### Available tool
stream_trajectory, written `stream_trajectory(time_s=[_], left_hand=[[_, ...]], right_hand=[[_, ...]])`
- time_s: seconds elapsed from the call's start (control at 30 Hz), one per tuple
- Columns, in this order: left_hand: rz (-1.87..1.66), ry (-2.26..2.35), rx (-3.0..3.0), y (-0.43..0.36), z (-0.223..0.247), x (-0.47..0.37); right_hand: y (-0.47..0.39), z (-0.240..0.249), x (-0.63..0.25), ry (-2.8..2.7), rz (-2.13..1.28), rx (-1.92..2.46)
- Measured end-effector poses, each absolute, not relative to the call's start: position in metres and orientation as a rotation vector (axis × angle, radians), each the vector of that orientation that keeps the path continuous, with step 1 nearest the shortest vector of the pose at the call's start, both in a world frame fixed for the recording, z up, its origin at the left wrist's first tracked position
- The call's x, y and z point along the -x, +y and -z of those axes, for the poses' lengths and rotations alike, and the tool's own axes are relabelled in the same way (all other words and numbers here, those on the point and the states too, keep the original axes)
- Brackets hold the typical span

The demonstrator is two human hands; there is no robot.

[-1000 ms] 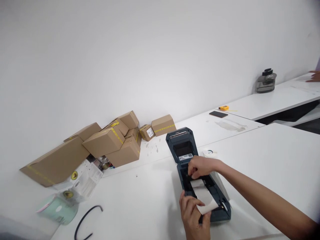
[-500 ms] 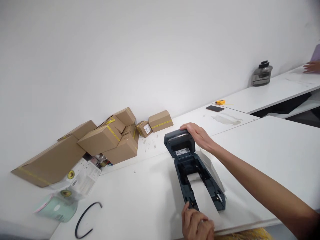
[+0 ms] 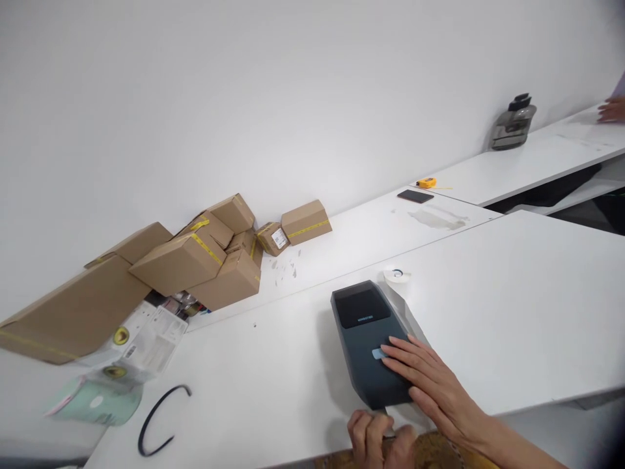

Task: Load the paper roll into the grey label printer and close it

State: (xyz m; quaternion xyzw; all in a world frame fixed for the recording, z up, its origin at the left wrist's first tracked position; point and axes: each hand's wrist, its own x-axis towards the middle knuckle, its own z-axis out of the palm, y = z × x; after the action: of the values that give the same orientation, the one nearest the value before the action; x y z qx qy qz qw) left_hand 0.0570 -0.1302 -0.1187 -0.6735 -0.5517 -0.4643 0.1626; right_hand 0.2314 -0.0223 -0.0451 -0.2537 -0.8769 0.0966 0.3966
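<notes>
While the left hand (image 3: 372, 441) curls at the near end of the dark printer (image 3: 364, 345), its exact grip unclear, the right hand (image 3: 437, 384) lies flat on top, fingers extended. The printer sits on the white table (image 3: 273, 384), a white roll (image 3: 396, 277) just beyond.

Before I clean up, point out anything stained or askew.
A grey patch mars the white table near the phone; spill or wear, I can't tell. Grey specks dot it by the boxes, which lie heaped at angles. Nothing odd shows on the printer.
</notes>
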Motion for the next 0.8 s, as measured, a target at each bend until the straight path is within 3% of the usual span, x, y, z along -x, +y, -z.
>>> stream_trajectory(time_s=[0.1, 0.2, 0.33, 0.53, 0.7, 0.8], left_hand=[[1.116, -1.704, 1.926, -0.127, 0.116, -0.043], [1.078, -1.502, 1.950, -0.110, 0.097, -0.033], [1.153, -1.333, 1.966, -0.090, 0.078, -0.031], [1.341, -1.327, 1.910, -0.085, 0.088, -0.035], [1.293, -1.376, 1.964, -0.090, 0.080, -0.035], [1.239, -1.511, 1.931, -0.105, 0.074, -0.040]], right_hand=[[-0.026, 0.053, -0.226, -2.130, -0.258, 0.650], [-0.025, 0.059, -0.221, -2.044, -0.169, 0.586], [-0.023, 0.060, -0.217, -1.989, -0.101, 0.548], [-0.023, 0.070, -0.212, -1.895, -0.132, 0.585], [-0.023, 0.066, -0.212, -1.927, -0.112, 0.549], [-0.038, 0.059, -0.215, -1.888, -0.269, 0.687]])
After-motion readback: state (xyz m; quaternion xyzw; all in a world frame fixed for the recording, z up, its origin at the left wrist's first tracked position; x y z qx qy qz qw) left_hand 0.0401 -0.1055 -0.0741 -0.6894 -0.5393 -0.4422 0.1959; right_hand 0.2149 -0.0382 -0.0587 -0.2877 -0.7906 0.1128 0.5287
